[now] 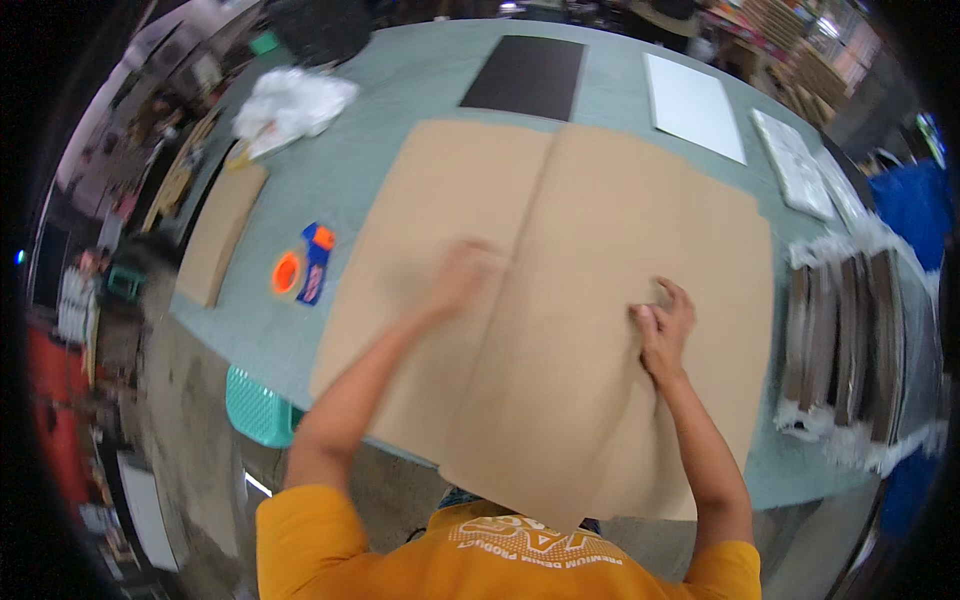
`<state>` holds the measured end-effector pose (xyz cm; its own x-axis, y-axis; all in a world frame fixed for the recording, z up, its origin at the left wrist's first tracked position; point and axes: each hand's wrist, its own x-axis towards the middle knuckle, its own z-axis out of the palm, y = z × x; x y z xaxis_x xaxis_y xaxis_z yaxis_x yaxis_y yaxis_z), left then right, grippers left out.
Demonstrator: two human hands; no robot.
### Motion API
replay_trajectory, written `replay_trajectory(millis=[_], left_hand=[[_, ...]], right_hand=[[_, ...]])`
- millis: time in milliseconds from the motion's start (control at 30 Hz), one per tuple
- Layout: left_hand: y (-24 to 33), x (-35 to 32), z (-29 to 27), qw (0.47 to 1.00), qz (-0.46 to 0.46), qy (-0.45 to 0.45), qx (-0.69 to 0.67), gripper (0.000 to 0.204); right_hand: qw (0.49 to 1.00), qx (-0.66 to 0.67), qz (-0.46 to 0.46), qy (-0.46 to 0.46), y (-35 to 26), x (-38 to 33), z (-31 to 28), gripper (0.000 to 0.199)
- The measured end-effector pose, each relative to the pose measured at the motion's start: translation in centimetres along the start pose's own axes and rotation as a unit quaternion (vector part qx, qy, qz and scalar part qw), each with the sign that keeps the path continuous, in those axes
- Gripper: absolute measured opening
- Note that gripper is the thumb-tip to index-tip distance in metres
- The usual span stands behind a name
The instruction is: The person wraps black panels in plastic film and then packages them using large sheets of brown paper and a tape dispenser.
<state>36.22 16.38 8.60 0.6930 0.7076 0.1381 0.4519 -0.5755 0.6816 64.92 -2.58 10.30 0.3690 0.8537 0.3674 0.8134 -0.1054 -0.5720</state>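
Note:
Large brown kraft paper lies spread across the table in front of me, its near edge hanging over toward my body. A line, either a crease or an overlapping edge, runs down it left of the middle. My left hand is over the left part beside that line, smeared by motion, so its fingers cannot be made out. On the right part rests my right hand, fingers bent and apart from the thumb, with nothing seen in it. The paper is slightly rumpled near my right forearm.
On the grey-green table are a tape dispenser, a tape roll, a cardboard piece, a white plastic bag, a black sheet and a white sheet. Plastic-wrapped panels stand right. A green stool is lower left.

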Motion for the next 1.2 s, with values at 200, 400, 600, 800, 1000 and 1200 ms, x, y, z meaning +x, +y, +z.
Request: replay_trajectory(millis=[200,400,600,800,1000,1200], left_hand=[[-16.6,-11.4,-14.4,0.791,-0.386,0.200,0.431,0.075],[-7.9,-1.4,-15.0,0.914,-0.197,0.252,0.251,0.052],[18.9,11.2,2.8,0.965,-0.076,0.178,-0.175,0.042],[17.1,12.7,14.0,0.909,0.151,0.357,-0.151,0.043],[15.7,12.8,15.3,0.914,0.173,0.333,-0.157,0.045],[15.1,12.8,14.9,0.920,0.219,0.313,-0.092,0.047]], right_hand=[[0.999,0.048,0.002,0.003,-0.2,0.8,0.2,0.025],[0.997,0.022,-0.029,0.062,-0.2,0.8,0.3,0.021],[0.995,-0.027,-0.026,0.095,1.2,0.5,0.4,0.021],[0.997,0.009,-0.028,0.066,0.5,0.9,0.3,0.020],[0.905,0.386,0.181,-0.017,6.8,9.1,-4.6,0.038],[0.872,0.329,0.174,-0.319,0.9,21.5,-8.5,0.033]])
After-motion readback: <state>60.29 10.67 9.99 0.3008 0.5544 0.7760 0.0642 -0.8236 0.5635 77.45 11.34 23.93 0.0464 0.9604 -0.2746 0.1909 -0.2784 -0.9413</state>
